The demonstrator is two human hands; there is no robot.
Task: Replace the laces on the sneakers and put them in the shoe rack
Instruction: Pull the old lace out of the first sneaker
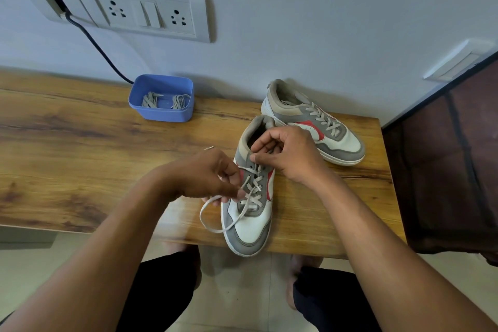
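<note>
A grey, white and red sneaker (249, 226) lies on the wooden table (80, 156) with its toe over the front edge. My left hand (210, 175) pinches its pale lace (215, 224) beside the eyelets; a loose loop of the lace hangs over the shoe's left side. My right hand (285, 153) pinches the lace at the top eyelets, next to the shoe's collar. A second matching sneaker (315, 121) stands laced behind it, near the wall. A blue tub (161, 98) further left holds two bundled laces (164, 101).
A dark mesh shoe rack (452, 164) stands right of the table. On the wall are a switch and socket panel (145, 13) and a black cable (99, 48) running down behind the tub. My knees and bare feet show below the table's front edge.
</note>
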